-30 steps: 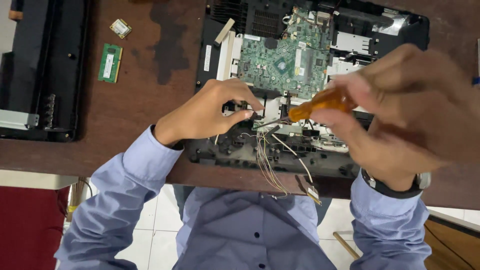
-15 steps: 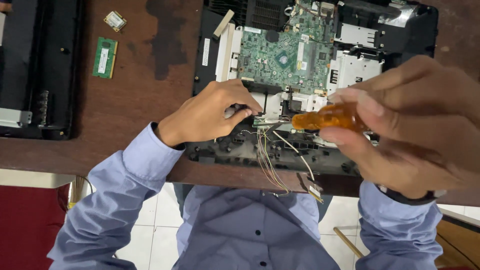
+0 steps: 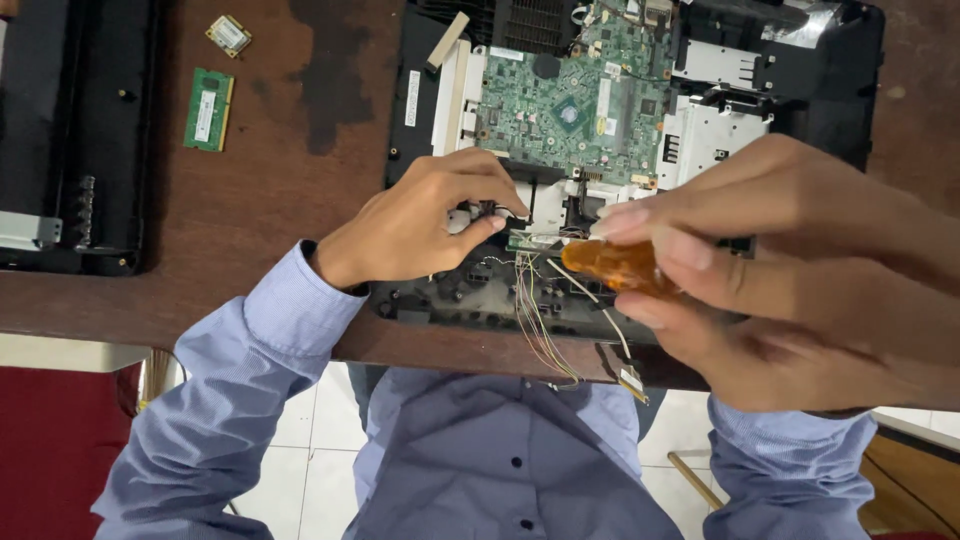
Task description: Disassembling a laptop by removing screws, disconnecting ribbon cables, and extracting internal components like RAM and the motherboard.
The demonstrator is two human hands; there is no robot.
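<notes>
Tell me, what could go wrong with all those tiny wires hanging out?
The thin wires dangle over the table edge, so a sleeve might snag and pull them loose. The screwdriver in the right hand could slip onto the green circuit board. The left hand pinches near small parts that may bend.

Labels: white rectangular sticker on the green memory module, tabletop left; narrow white label strip on the black chassis edge.
</notes>
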